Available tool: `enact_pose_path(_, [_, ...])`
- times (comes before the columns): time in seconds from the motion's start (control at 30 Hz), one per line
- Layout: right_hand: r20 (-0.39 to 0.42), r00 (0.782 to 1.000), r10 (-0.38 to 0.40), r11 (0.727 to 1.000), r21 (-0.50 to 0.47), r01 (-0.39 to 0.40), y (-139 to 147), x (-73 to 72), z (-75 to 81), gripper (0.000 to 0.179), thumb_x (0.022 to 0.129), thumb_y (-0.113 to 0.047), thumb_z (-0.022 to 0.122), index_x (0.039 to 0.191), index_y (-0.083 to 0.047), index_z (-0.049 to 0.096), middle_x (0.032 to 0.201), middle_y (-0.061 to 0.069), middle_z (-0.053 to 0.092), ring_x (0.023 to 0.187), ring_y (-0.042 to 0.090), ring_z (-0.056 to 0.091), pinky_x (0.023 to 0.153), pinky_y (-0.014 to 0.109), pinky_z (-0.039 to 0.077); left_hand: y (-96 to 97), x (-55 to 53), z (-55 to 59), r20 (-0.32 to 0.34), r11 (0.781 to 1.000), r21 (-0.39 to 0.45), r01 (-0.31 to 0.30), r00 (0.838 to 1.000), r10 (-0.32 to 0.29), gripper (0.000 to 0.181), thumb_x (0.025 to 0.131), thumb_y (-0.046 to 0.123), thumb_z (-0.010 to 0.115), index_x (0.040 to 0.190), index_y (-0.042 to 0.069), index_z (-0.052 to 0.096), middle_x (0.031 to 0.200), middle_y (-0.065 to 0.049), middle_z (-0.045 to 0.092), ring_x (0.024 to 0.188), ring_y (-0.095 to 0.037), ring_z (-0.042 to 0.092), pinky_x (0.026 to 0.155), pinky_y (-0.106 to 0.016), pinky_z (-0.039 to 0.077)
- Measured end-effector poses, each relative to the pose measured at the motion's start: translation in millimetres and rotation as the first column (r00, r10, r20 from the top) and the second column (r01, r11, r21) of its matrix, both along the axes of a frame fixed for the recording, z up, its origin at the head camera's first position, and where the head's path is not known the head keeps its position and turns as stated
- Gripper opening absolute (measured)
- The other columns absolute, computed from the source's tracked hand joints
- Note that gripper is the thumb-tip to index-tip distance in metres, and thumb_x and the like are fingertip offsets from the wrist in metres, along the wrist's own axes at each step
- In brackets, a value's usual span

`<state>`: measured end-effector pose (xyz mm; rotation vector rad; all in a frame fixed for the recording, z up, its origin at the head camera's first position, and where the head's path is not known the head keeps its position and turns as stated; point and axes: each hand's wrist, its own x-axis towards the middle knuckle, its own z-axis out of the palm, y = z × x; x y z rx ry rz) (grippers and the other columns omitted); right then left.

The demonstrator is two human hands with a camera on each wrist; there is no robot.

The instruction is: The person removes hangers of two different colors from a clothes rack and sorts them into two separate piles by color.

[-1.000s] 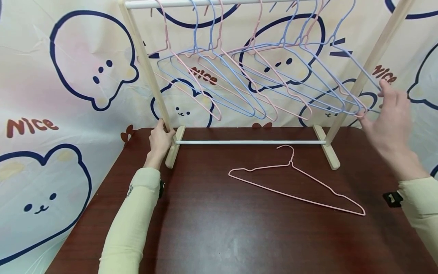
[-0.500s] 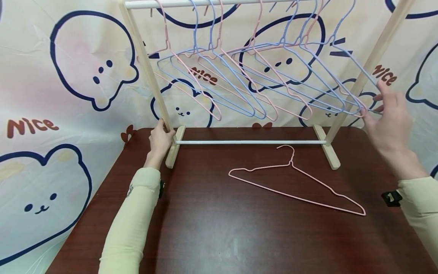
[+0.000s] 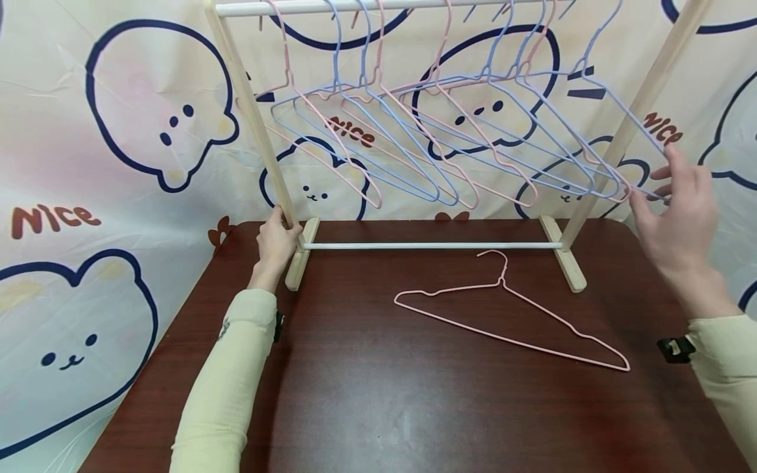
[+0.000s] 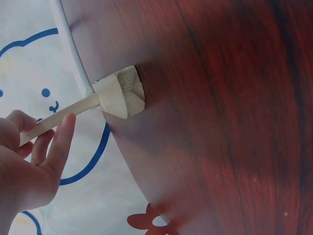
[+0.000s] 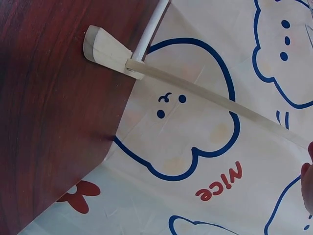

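Note:
My left hand [image 3: 275, 243] grips the wooden left post [image 3: 254, 112] of a clothes rack low down, just above its foot. In the left wrist view, the fingers of the left hand [image 4: 39, 166] curl round that post [image 4: 73, 108]. At the right, my right hand [image 3: 680, 217] holds the outer corner of the rightmost blue clothes hanger [image 3: 627, 113], index finger above and thumb below. This hanger's hook runs up to the top of the view. In the right wrist view, only fingertips [image 5: 307, 183] show at the edge. A pink hanger [image 3: 473, 330] lies flat before the rack.
Several pink and blue hangers [image 3: 440, 187] hang from the white top rail [image 3: 245, 8]. A lower white bar [image 3: 432, 246] joins the wooden feet. The right post [image 3: 665, 59] stands behind the held hanger. A patterned cloth [image 3: 53, 157] backs the dark table [image 3: 367, 407].
My right hand has moved slightly to the right, and the rightmost blue hanger has shifted right with it, widening its gap from the neighbouring hangers. My left hand has stayed on the post.

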<state>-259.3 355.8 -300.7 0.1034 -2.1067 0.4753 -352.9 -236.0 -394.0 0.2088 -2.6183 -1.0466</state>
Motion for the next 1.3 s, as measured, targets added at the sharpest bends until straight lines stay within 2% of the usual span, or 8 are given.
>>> enact_pose_path(0.3, [-0.058,0.998,0.006,0.999,-0.050,-0.008,-4.6,1.1,-2.6,0.058,0.097,-0.013,0.060,0.151,-0.018,0.040,0.120,0.029,0.053,0.087,0.038,0.053,0.079,-0.003,0.025,-0.2,0.4,0.4,0.000,1.000,-0.006,-0.002,1.000,0.002,0.029,0.098,0.020,0.055,0.123,0.007,0.050,0.113,-0.021,0.065,0.098,-0.043,0.067,0.086,-0.056,0.055])
enact_pose_path(0.5, [-0.083,0.996,0.012,0.997,-0.073,-0.018,-12.4,4.2,-2.0,0.059,0.096,-0.015,0.063,0.150,-0.021,0.042,0.122,0.025,0.054,0.086,-0.007,0.038,0.078,-0.002,0.028,-0.6,0.0,0.3,0.000,1.000,-0.002,-0.008,1.000,0.008,0.028,0.098,0.021,0.056,0.123,0.008,0.050,0.114,-0.021,0.065,0.099,-0.042,0.067,0.087,-0.055,0.054])
enact_pose_path(0.6, [-0.086,0.996,0.020,0.995,-0.094,-0.028,-14.8,5.2,-1.9,0.060,0.096,-0.016,0.064,0.150,-0.028,0.041,0.122,0.004,0.057,0.086,-0.017,0.032,0.078,-0.001,0.029,-0.6,0.2,0.2,0.003,1.000,0.001,-0.009,1.000,0.009,0.029,0.098,0.021,0.056,0.123,0.008,0.050,0.115,-0.021,0.066,0.100,-0.042,0.067,0.087,-0.055,0.054])
enact_pose_path(0.7, [-0.096,0.995,0.038,0.993,-0.106,-0.048,-16.1,7.5,-2.8,0.061,0.096,-0.018,0.064,0.150,-0.032,0.039,0.121,-0.025,0.046,0.086,-0.020,0.033,0.078,-0.001,0.031,-0.8,0.2,0.0,0.005,1.000,0.001,-0.009,1.000,0.009,0.030,0.098,0.021,0.056,0.125,0.008,0.050,0.115,-0.021,0.065,0.100,-0.042,0.067,0.087,-0.056,0.055])
enact_pose_path(0.77, [-0.104,0.993,0.046,0.993,-0.102,-0.057,-16.6,9.5,-4.7,0.058,0.096,-0.018,0.064,0.148,-0.029,0.043,0.119,-0.030,0.041,0.086,-0.021,0.034,0.079,-0.001,0.031,-0.9,0.0,0.1,0.003,1.000,0.002,-0.009,1.000,0.009,0.030,0.098,0.021,0.056,0.125,0.008,0.050,0.115,-0.021,0.066,0.100,-0.042,0.067,0.087,-0.055,0.055])
enact_pose_path(0.97, [-0.112,0.991,0.075,0.990,-0.113,-0.087,-19.4,14.8,-17.0,0.055,0.092,-0.012,0.066,0.145,-0.016,0.049,0.112,-0.025,0.049,0.087,-0.024,0.037,0.081,-0.002,0.033,-0.4,-0.4,0.7,-0.003,1.000,-0.001,-0.010,1.000,0.010,0.029,0.098,0.020,0.057,0.123,0.008,0.050,0.112,-0.021,0.065,0.099,-0.042,0.067,0.087,-0.056,0.054])
enact_pose_path(1.13, [-0.112,0.987,0.113,0.985,-0.116,-0.126,-22.5,19.5,-26.3,0.058,0.090,-0.006,0.069,0.144,-0.012,0.050,0.109,0.002,0.061,0.085,-0.023,0.039,0.079,-0.002,0.034,-1.1,-0.7,-0.1,-0.002,1.000,-0.005,-0.009,1.000,0.009,0.029,0.098,0.020,0.056,0.124,0.008,0.050,0.113,-0.021,0.065,0.099,-0.042,0.067,0.087,-0.056,0.054])
enact_pose_path(1.3, [-0.100,0.986,0.133,0.978,-0.149,-0.147,-26.1,25.8,-29.1,0.064,0.089,-0.005,0.070,0.145,-0.026,0.048,0.111,-0.031,0.047,0.084,-0.022,0.042,0.076,-0.003,0.035,-0.9,-0.7,-0.4,-0.001,1.000,0.000,-0.007,1.000,0.007,0.030,0.098,0.020,0.057,0.124,0.008,0.050,0.113,-0.021,0.066,0.099,-0.042,0.067,0.087,-0.056,0.054])
